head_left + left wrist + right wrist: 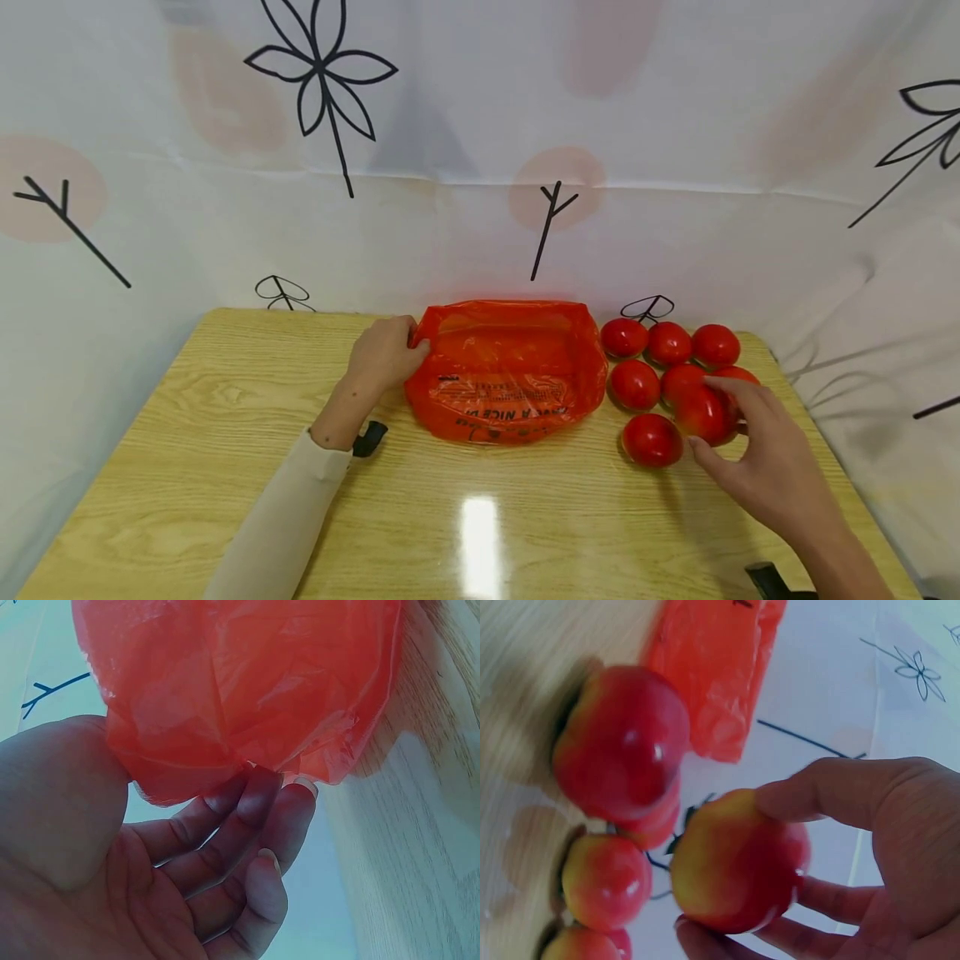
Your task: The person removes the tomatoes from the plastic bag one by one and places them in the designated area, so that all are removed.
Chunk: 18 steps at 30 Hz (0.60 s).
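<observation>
A red plastic bag (506, 350) with dark printing lies on the table, its mouth spread open. My left hand (384, 354) pinches the bag's left edge between thumb and fingers. In the left wrist view, the fingertips meet the gathered film of the bag (247, 682). At the right, my right hand (772, 467) grips a shiny red tomato (703, 414) between thumb and fingers. The right wrist view shows this tomato (739, 862) with a yellowish end and dark green leaves, held up off the table. Beside it sit several more tomatoes (651, 440), partly hidden behind the held one.
The wooden table (187, 450) has a light glare near its front middle. Right behind its back edge hangs a pale cloth (450, 225) with line-drawn flowers and twigs. More tomatoes (669, 343) stand close to the bag's right side.
</observation>
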Each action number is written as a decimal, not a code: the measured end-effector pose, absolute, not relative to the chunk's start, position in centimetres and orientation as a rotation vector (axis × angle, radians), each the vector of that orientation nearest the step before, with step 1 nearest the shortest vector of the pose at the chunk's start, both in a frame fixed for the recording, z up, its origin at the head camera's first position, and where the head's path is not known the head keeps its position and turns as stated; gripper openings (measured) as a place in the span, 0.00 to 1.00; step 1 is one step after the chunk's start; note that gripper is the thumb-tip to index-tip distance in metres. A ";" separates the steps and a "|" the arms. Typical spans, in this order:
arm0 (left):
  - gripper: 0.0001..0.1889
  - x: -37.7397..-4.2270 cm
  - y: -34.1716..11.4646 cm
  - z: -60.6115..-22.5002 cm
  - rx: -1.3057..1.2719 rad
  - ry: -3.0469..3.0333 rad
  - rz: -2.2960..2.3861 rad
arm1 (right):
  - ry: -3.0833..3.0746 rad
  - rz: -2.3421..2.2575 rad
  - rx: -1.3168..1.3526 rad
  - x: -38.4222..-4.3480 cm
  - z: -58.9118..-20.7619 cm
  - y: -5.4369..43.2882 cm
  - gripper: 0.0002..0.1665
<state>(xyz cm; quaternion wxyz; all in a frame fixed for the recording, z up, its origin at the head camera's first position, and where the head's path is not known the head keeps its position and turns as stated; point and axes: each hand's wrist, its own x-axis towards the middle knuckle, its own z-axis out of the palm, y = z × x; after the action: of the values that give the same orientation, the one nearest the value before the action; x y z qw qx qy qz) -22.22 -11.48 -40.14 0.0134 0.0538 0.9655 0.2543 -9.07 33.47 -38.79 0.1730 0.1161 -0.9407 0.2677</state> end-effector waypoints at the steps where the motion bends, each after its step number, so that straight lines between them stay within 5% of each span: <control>1: 0.11 -22.2 -11.5 -40.1 0.170 3.009 0.790 | -2.678 0.745 0.328 -9.1 -38.7 33.7 0.45; 18: 0.11 -22.3 -11.5 -40.4 0.170 3.012 0.782 | -2.895 0.603 0.305 -9.4 -39.1 35.9 0.45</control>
<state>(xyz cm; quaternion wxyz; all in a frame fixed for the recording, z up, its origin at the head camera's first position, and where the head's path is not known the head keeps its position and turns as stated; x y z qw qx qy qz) -22.35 -11.53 -40.44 0.0125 0.0544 0.9664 0.2509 -9.40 35.86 -39.11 0.0841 0.1022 -0.9704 0.2022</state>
